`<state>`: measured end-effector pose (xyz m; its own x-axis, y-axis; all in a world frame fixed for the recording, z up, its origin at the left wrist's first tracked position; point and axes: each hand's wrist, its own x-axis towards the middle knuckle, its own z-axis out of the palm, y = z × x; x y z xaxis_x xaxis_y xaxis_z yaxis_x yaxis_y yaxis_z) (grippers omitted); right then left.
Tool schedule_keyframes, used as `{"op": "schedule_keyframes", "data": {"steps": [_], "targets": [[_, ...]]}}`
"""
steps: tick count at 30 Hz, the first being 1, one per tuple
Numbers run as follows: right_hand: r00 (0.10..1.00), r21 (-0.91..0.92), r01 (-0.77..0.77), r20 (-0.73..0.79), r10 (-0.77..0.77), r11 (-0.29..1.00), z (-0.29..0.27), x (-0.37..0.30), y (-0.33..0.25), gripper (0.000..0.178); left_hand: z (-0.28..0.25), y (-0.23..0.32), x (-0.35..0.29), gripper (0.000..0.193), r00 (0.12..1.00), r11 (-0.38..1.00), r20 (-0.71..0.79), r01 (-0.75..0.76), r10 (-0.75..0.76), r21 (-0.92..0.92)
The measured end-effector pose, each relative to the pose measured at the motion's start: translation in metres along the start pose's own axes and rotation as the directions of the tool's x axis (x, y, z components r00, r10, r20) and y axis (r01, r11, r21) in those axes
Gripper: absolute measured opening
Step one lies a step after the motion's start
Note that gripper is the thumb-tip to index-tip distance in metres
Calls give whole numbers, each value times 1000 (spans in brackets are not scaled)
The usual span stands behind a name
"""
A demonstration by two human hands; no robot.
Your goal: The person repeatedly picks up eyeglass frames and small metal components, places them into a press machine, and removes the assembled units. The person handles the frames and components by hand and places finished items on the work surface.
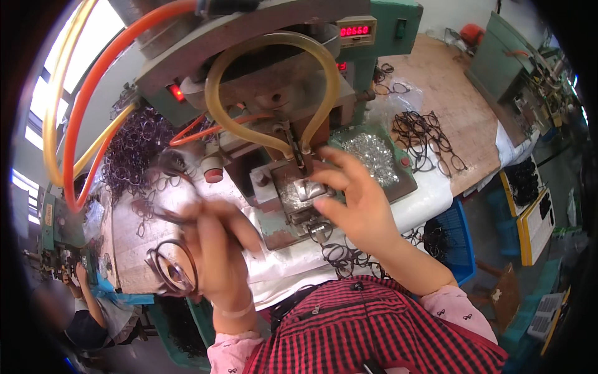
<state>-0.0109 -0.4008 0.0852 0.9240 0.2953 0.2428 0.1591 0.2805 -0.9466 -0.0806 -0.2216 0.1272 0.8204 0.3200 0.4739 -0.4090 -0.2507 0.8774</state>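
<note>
While the view bends at its rim, the bench reads clearly enough from left to right. At far left, orange and yellow hoses [73, 124] loop down beside a heap of dark frames [134, 149] on the bench [128, 243]. A second person [87, 311] sits at the lower left, well apart from the work.

Left hand [215, 249]: closed around a dark frame [171, 268], fingers wrapped over its rim; the hand is blurred, so finer finger placement cannot be told. The frame is held low, near the bench edge and clear of the machine.

Centre: a green press [280, 81] with a clear hose arching over its head, and a small metal fixture [299, 193] at its foot.

Right hand [358, 199]: spread open, holding nothing, with fingertips touching or just beside the fixture, directly under the press head.

Judgement on the step: the frame should be seated squarely on the fixture with fingers kept off the strike point; the right hand sits close to the head, which is the main hazard.

Right of the fixture lies a tray of small clear parts [370, 156], then loose frames [430, 140] on a wooden top [448, 81], and a blue bin [458, 243] below.

Room to move: tight at left, where hoses and the heap crowd the hand; the white cloth [293, 262] in front gives the freest approach.
</note>
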Motion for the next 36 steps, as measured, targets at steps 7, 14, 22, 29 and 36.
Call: {"op": "schedule_keyframes", "data": {"steps": [7,14,22,29,36], "targets": [[943,-962,-180,-228,-244,204,-110,-39,22,32,27,12,-24,40,248,333,783,941,-571,-56],[900,-980,-3,-90,-426,201,-122,-10,76,14,48,-21,-22,36,402,307,665,915,-629,-262],[882,-912,42,-157,-444,407,-121,33,49,7,56,-14,-21,35,377,238,642,925,-667,-296],[996,-214,-33,-84,16,976,-64,23,11,8,60,-3,-21,35,359,243,553,931,-752,-273],[993,-398,-31,91,73,917,-28,49,8,18,60,-2,-19,35,373,280,560,927,-740,-248]]}}
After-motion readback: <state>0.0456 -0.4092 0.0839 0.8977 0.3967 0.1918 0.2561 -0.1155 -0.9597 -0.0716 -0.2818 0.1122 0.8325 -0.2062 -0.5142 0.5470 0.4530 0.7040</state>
